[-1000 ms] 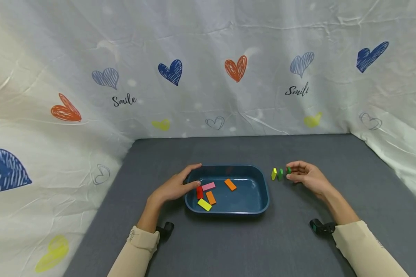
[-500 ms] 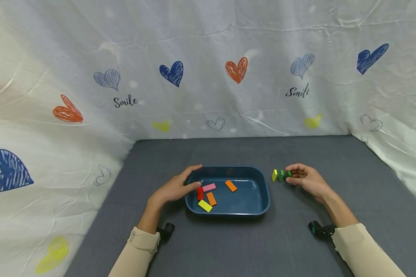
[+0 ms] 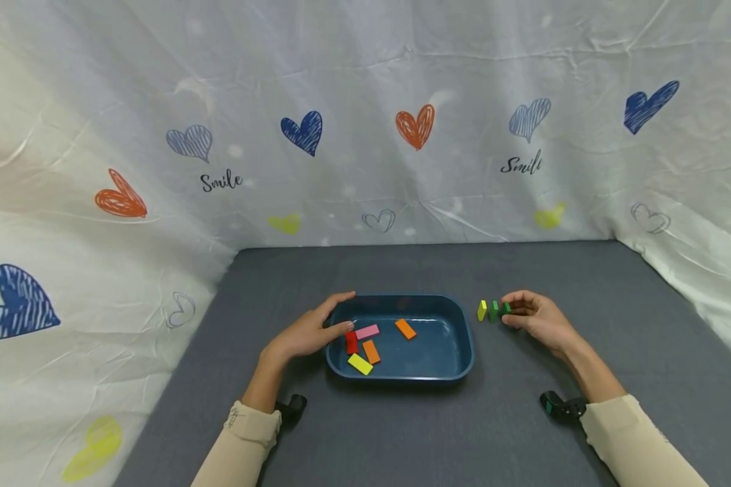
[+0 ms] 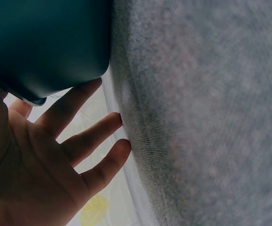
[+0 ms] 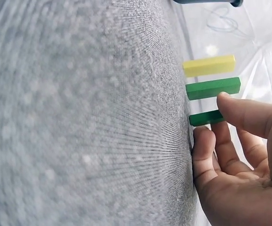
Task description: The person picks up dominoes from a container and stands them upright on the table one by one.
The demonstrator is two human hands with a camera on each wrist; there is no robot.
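A heart-printed cloth hangs behind the grey table; in the head view, the dark green block in the right hand has dipped slightly over the last second, so it seems seated third beside the lighter green block and the upright yellow block, between blue tray and right hand; in the left wrist view, the left hand, fingers spread, touches the tray, well apart from the row; in the right wrist view, thumb and fingers pinch the dark green block.

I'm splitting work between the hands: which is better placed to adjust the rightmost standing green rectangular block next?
Right, most likely. The right hand pinches that dark green rectangular block. The left hand touches the left end of the dark blue rectangular tray, which lies between it and the block.
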